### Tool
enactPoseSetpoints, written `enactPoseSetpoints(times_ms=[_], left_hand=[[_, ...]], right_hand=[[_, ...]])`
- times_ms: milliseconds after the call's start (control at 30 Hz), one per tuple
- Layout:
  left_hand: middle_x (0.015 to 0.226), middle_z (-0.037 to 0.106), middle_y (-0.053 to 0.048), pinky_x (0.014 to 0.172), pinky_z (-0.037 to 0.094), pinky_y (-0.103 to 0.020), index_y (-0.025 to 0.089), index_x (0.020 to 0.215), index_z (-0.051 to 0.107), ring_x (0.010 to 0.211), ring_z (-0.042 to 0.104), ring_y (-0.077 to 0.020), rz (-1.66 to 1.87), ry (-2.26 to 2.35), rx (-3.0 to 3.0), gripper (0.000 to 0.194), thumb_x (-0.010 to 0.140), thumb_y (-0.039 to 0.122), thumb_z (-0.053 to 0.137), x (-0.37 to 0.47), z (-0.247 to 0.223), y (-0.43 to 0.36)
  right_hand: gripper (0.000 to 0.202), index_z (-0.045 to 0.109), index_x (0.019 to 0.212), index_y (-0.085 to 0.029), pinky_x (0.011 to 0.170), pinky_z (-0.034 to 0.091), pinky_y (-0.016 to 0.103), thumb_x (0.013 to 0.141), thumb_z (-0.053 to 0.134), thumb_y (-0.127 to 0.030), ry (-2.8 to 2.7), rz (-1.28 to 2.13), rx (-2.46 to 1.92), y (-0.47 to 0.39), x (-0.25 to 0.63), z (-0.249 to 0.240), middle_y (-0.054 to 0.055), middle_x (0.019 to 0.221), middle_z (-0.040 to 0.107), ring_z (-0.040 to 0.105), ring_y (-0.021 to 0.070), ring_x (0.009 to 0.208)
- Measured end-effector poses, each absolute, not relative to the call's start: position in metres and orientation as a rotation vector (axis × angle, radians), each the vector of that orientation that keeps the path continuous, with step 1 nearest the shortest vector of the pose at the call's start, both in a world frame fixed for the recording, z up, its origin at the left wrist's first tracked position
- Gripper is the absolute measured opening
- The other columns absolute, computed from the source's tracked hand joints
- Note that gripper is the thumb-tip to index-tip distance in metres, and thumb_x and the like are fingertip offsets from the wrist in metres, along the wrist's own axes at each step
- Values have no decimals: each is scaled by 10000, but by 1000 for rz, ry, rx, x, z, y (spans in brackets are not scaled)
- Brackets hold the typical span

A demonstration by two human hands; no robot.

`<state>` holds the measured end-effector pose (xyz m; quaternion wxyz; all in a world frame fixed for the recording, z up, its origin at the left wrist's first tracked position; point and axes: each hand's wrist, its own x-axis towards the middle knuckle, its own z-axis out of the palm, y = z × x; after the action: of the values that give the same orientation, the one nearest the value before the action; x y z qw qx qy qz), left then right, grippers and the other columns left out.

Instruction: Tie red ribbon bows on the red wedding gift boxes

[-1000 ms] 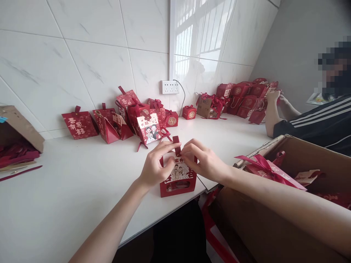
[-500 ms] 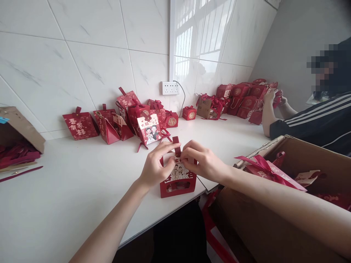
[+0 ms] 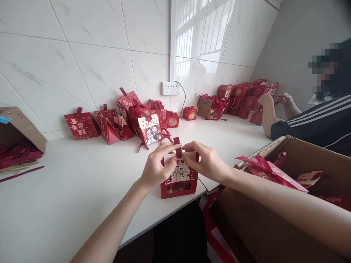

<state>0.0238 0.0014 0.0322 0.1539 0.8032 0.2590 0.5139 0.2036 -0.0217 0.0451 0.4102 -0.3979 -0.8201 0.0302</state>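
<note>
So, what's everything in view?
Table: at least one, white, foreground
Walls: two, white and grey, behind
Power strip: one, white, on wall
Cable: one, dark, beside strip
Windowed gift box: one, red and white, front centre
Propped box: one, red and white, centre
Clustered boxes: several, red, left to centre
Cube box: one, red, beside cable
Stacked boxes: many, red, back right
Ribboned carton: one, brown, beside stack
Large carton: one, brown, right
Enclosed boxes: several, red and pink, inside
Left carton: one, brown, left
Strap: one, red, left
Coworker: one, dark sleeve, right
Left hand, right hand: two, bare, on windowed box
</note>
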Motion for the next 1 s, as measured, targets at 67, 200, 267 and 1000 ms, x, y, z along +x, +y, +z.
enactPoseSetpoints(times_ms=[67,200,267,1000], left_hand=[[1029,645,-35,846,522,-287,206,1085,629,988,589,-170,1474,736,2304,358,768,115,490,23,32,1],[1030,643,-36,849,520,-282,210,1088,631,989,588,-170,1460,727,2311,360,770,117,490,23,33,1],[1029,644,-35,849,521,-280,211,1086,633,986,589,-169,1456,729,2315,360,770,117,491,23,33,1],[1016,652,-41,849,504,-267,201,1063,651,969,598,-166,1482,731,2314,311,782,147,529,23,32,3]], right_hand=[[34,511,865,-194,562,450,213,832,516,-199,-2080,57,-962,-21,204,45,26,827,616,566,98,621],[31,515,831,-185,538,427,195,853,494,-181,-2101,18,-917,-21,204,46,18,789,586,535,82,595],[55,519,824,-181,521,415,187,865,483,-180,-2107,-12,-910,-21,204,46,16,774,578,521,75,577],[157,623,803,-118,343,244,222,888,516,-195,-2157,-1109,-747,-27,208,58,-19,627,644,550,50,486]])
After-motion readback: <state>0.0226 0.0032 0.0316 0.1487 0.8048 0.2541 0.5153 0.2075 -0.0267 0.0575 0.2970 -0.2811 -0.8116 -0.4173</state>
